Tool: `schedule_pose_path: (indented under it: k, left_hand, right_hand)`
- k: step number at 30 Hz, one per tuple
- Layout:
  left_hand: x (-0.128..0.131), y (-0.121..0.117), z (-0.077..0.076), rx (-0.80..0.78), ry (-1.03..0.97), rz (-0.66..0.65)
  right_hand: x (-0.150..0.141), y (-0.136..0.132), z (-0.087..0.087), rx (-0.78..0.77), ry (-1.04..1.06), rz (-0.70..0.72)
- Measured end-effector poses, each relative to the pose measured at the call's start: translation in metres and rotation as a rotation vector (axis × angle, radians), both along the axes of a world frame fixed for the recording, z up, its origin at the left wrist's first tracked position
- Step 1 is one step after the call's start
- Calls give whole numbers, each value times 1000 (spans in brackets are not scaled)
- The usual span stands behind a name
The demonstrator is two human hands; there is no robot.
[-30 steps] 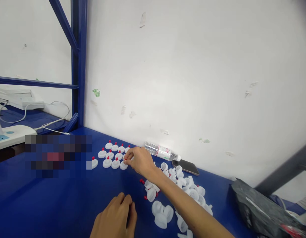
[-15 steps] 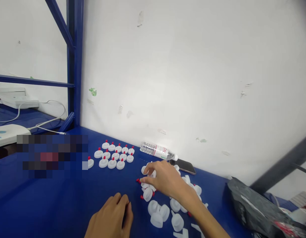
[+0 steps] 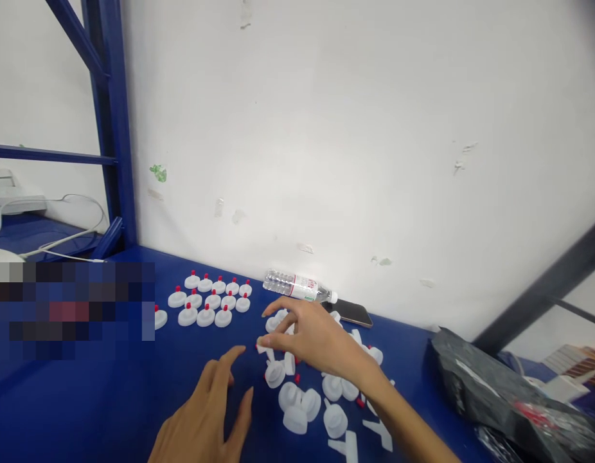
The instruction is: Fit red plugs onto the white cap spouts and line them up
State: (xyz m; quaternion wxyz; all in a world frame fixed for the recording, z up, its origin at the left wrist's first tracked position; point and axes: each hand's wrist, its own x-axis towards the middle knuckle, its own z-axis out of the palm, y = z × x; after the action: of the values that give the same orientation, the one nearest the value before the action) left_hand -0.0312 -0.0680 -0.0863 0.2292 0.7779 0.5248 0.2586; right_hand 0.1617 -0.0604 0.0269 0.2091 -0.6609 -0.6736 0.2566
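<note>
My right hand (image 3: 319,337) hovers over a loose pile of white plastic caps (image 3: 302,402) on the blue table (image 3: 109,399). Its thumb and a finger pinch one small white cap (image 3: 263,348) at the pile's left edge, while the forefinger sticks out above. My left hand (image 3: 205,418) is low in the view, just left of the pile, with fingers spread and nothing in them. Its forefinger points toward the pinched cap. Small red plugs (image 3: 297,378) lie among the loose caps. Farther left, several white caps with red tips (image 3: 208,300) stand in neat rows.
A clear water bottle (image 3: 297,286) lies against the white wall, with a phone (image 3: 353,312) beside it. A black plastic bag (image 3: 500,399) sits at the right. A blue shelf post (image 3: 109,128) rises at the left, with white cables (image 3: 61,241) behind it.
My right hand drew back from the rows of red-tipped caps to the loose pile and pinched a cap. My left hand opened its fingers and reached forward. The view shifted right.
</note>
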Motion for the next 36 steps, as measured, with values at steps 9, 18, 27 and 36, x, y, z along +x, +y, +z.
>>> schedule_pose_path:
  k: [9, 18, 27, 36]
  left_hand:
    - [-9, 10, -11, 113, -45, -39]
    - [-3, 9, -5, -18, 187, -43]
    - [-2, 8, -9, -21, 231, -55]
    - [0, 10, -4, -60, 220, -75]
  right_hand:
    - [-11, -9, 6, -238, 274, 263]
    - [-2, 16, -30, 111, -279, -8]
    - [-4, 22, -54, 111, -418, -22]
    - [-5, 21, -54, 133, -389, -30]
